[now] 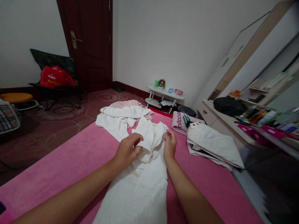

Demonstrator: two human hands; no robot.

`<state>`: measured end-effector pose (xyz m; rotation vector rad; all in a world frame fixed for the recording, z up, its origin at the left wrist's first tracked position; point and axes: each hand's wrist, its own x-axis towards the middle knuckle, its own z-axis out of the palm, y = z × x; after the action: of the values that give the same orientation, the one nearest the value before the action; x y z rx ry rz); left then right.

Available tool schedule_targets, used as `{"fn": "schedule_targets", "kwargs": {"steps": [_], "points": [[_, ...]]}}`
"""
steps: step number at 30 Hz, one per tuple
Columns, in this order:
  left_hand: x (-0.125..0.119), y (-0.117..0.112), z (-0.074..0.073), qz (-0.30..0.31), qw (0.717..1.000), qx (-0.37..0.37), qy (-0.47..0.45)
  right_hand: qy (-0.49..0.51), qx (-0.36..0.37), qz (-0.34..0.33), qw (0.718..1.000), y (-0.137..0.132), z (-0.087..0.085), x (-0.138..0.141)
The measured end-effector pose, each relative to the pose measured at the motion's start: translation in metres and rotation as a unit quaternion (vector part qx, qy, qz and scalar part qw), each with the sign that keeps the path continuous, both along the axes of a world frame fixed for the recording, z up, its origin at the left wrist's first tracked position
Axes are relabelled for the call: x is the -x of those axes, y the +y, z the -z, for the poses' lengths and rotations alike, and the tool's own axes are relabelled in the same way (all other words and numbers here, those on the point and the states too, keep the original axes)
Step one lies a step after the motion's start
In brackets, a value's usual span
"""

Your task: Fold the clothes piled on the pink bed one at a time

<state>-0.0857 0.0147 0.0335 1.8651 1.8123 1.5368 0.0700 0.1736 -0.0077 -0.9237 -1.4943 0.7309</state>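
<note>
A pink-covered surface (88, 149) is being occupied by clothes. Along its middle a long white garment (144, 189) is being supported; beyond it, a crumpled white garment (109, 119) is being borne, partly over a pale pink garment (127, 103). Toward the right edge, a folded cream garment (212, 141) is being carried beside a folded lettered item (178, 124).

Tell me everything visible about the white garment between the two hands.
The white garment looks like soft cloth, with a long, crinkled lower part and a smoother, bunched upper part. A faint brownish mark and a short dark line show near its middle. It lies lengthwise on the pink cover, running past the picture's bottom edge. The left hand touches the bunched part's left side, though its grip is unclear; the right hand pinches the right edge.
</note>
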Motion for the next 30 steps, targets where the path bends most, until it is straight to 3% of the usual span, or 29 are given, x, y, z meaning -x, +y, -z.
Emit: {"fn": "schedule_targets", "kwargs": {"steps": [3,8,13,16,20,22,26,30], "points": [[0.003,0.006,0.000,-0.029,0.992,-0.003,-0.125,-0.009,-0.019,-0.004,1.000,-0.030,-0.013,-0.003],[0.006,0.015,0.008,0.006,0.968,-0.014,-0.250,-0.208,-0.016,-0.161,0.965,-0.066,-0.023,0.004],[-0.003,0.018,0.015,0.076,0.933,0.004,-0.353,-0.304,-0.074,-0.159,0.936,-0.077,-0.027,0.015],[-0.004,0.018,0.016,0.102,0.929,0.015,-0.355,-0.311,-0.087,-0.172,0.931,-0.076,-0.029,0.018],[0.001,0.019,0.012,0.052,0.945,0.017,-0.324,-0.293,-0.082,-0.174,0.937,-0.072,-0.031,0.016],[0.002,0.019,0.008,0.053,0.926,0.015,-0.373,-0.287,-0.091,-0.196,0.933,-0.073,-0.031,0.016],[-0.006,0.017,0.002,0.106,0.851,0.072,-0.509,-0.276,-0.103,-0.223,0.929,-0.076,-0.026,0.021],[-0.009,0.014,0.000,0.142,0.833,0.095,-0.526,-0.233,-0.094,-0.231,0.940,-0.075,-0.025,0.024]]}}
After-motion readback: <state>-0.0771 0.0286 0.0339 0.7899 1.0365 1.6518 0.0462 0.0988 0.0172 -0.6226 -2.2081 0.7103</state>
